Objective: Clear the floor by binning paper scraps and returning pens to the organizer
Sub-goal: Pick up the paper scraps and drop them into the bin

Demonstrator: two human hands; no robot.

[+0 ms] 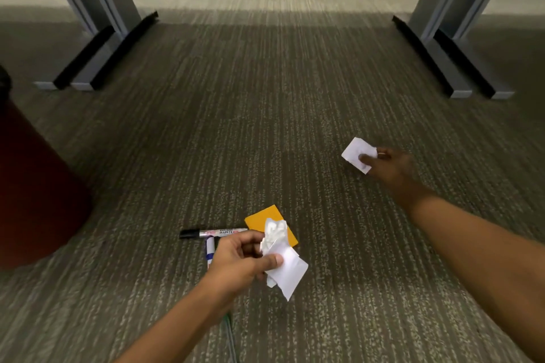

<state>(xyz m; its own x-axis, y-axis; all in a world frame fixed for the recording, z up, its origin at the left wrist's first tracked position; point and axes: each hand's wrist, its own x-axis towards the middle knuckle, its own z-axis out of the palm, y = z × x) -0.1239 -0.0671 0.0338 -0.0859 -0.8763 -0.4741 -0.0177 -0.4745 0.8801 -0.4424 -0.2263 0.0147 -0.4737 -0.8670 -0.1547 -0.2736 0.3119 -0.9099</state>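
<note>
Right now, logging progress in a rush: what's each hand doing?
Left hand: closed on a bunch of white paper scraps.
Right hand: pinching one white paper scrap at carpet level.

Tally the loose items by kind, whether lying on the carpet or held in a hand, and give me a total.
White paper scraps: 2 (crumpled bunch in the left hand, small piece in the right hand)
Orange paper square: 1
Markers: 2 (black-capped silver marker, blue-and-white marker)
Green pen, partly hidden: 1
Total: 6
</note>
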